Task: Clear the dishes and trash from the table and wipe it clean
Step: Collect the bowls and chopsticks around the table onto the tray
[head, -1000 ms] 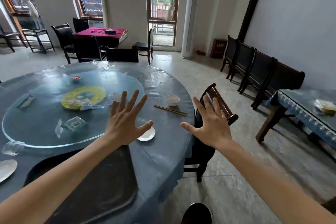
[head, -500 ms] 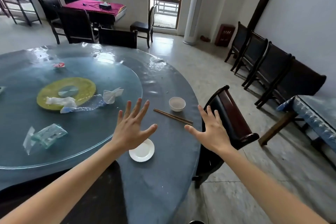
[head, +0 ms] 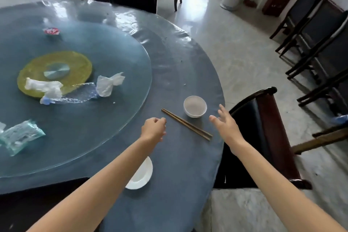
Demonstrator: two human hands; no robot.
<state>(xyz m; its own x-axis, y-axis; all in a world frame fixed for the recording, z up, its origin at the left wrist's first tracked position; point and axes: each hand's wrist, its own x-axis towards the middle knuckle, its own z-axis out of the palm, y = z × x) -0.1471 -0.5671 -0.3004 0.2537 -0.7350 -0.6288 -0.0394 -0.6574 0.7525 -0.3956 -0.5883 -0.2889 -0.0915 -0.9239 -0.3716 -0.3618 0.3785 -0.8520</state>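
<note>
A round table (head: 180,156) under a blue-grey cover carries a glass turntable (head: 116,58). A small white bowl (head: 195,106) stands near the right edge, with a pair of brown chopsticks (head: 186,124) lying just in front of it. A white saucer (head: 141,174) is partly hidden under my left forearm. My left hand (head: 153,128) hovers left of the chopsticks with its fingers curled, holding nothing. My right hand (head: 225,123) is open just right of the bowl, above the table edge. Crumpled tissue (head: 110,84), clear plastic wrap (head: 75,95) and a plastic packet (head: 18,135) lie on the turntable.
A dark wooden chair (head: 263,137) stands against the table at my right. A dark chair back (head: 43,207) sits close at bottom left. A small red-and-white lid (head: 51,31) lies far on the turntable. More chairs line the right wall and stand beyond the table.
My view has tilted down and come closer to the table. Both hands have reached forward toward the bowl and chopsticks. My left hand's fingers have curled from spread.
</note>
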